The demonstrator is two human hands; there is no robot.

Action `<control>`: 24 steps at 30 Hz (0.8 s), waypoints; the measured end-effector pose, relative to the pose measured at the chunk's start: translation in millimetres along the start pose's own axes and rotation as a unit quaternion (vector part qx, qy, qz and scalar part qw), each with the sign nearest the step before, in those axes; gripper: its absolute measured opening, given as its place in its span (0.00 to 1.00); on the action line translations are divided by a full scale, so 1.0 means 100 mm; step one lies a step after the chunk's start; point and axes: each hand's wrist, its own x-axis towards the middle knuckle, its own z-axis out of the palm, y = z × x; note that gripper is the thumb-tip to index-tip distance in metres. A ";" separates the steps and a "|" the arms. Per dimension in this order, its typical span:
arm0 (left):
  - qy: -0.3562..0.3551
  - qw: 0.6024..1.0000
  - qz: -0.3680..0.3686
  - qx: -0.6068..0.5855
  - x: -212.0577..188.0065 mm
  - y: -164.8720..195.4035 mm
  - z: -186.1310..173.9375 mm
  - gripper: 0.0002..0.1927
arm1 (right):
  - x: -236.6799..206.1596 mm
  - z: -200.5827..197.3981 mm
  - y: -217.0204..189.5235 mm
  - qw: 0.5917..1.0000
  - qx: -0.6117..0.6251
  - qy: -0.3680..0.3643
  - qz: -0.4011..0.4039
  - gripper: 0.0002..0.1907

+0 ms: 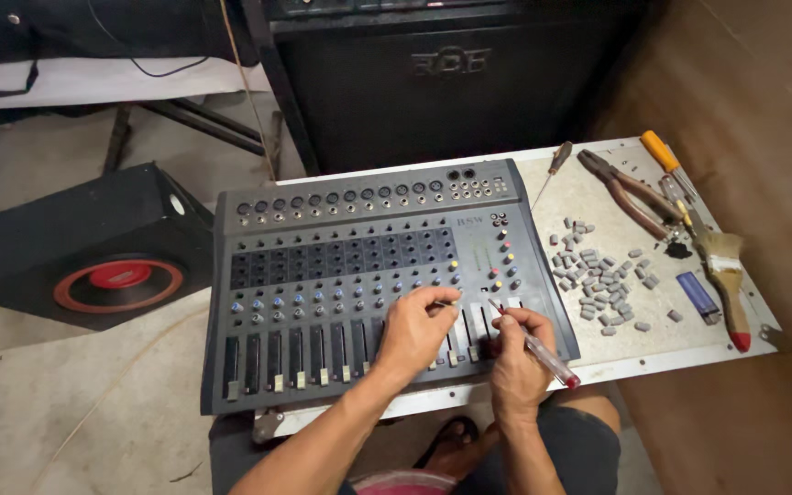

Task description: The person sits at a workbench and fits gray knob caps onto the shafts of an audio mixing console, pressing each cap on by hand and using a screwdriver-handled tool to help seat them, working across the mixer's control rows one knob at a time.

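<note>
A grey audio mixer point(341, 247) with rows of knobs and sliders lies on a white board point(598, 192). My left hand point(417, 330) rests over the sliders at the mixer's lower right, fingertips pinched on a small knob. My right hand point(517, 362) sits just to its right and holds a thin red-tipped tool like a pen or small screwdriver point(533, 344), its point touching the mixer's lower right corner near the sliders.
A pile of several loose grey knob caps point(600, 275) lies right of the mixer. Pliers point(625, 188), screwdrivers point(664, 156), a paintbrush point(726, 275) and a blue lighter point(697, 295) lie at the board's right. A black speaker point(93, 247) stands on the floor at left, a large black cabinet point(433, 82) behind.
</note>
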 end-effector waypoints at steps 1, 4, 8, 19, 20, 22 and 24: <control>0.005 1.000 -0.007 0.000 0.05 0.03 0.01 0.14 | 0.02 0.00 0.00 1.000 0.002 0.000 0.006 0.07; 0.020 1.000 -0.015 0.001 0.19 0.10 0.02 0.14 | 0.10 0.01 0.01 1.000 0.008 -0.004 0.024 0.07; 0.051 0.997 0.039 0.047 0.40 0.16 -0.03 0.13 | 0.22 0.06 0.09 0.999 -0.010 -0.029 -0.034 0.06; 0.088 0.943 0.230 0.224 0.59 0.03 -0.03 0.09 | 0.36 0.17 0.23 0.995 -0.066 -0.036 -0.060 0.07; 0.090 0.940 0.232 0.231 0.60 0.01 -0.02 0.08 | 0.36 0.17 0.22 0.994 -0.073 -0.037 -0.068 0.07; 0.094 0.937 0.234 0.241 0.62 -0.02 -0.01 0.08 | 0.36 0.16 0.21 0.992 -0.085 -0.039 -0.083 0.07; 0.099 0.936 0.232 0.246 0.63 -0.03 0.01 0.07 | 0.36 0.17 0.20 0.993 -0.074 -0.043 -0.077 0.07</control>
